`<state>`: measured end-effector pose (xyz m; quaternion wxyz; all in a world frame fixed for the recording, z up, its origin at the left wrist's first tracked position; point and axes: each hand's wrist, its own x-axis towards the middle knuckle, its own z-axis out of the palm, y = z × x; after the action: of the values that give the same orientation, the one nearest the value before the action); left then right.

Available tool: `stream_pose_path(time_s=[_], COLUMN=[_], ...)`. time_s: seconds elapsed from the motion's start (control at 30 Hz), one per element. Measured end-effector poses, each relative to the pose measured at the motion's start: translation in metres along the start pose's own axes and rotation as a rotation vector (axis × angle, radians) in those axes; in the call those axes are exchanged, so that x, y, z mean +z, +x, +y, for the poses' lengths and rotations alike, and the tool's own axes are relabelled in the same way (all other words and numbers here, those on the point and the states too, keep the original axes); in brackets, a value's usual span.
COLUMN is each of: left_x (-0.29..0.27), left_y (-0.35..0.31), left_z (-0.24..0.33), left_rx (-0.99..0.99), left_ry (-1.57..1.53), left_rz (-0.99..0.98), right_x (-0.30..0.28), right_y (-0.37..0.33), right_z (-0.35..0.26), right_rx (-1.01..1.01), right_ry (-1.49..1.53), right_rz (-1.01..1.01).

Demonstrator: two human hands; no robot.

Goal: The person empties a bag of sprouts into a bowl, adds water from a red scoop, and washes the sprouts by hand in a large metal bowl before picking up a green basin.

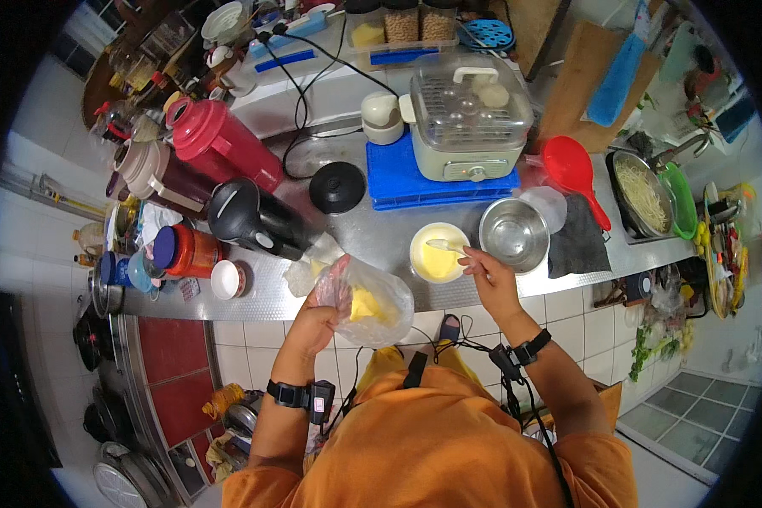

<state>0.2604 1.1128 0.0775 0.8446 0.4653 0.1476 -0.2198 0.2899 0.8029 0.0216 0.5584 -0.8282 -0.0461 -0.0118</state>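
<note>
My left hand is closed round the side of a clear plastic bag with a yellow mass, perhaps flour or powder, inside. The bag hangs at the front edge of the steel counter. Pinched in my right hand is a small white spoon, its bowl end over a white bowl. Yellow contents fill part of that bowl. Just right of it stands an empty-looking steel bowl, close to my right fingers.
A pale green electric steamer stands on a blue box behind the bowls. Left are a black jug, a red thermos and a red jar. A red ladle, dark cloth and pan sit right.
</note>
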Motion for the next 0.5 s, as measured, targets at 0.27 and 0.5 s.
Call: stream_pose_path(time_s=[0.27, 0.5], left_x=[-0.009, -0.02], left_y=[-0.027, -0.064], left_z=[0.005, 0.002], left_rx=[0.026, 0.076], left_ry=[-0.08, -0.204], left_rz=[-0.017, -0.04], right_x=[0.049, 0.097], right_y=[-0.019, -0.012], right_z=[-0.032, -0.045], right_rx=[0.183, -0.299], right_ry=[0.392, -0.38], right_rz=[-0.355, -0.658])
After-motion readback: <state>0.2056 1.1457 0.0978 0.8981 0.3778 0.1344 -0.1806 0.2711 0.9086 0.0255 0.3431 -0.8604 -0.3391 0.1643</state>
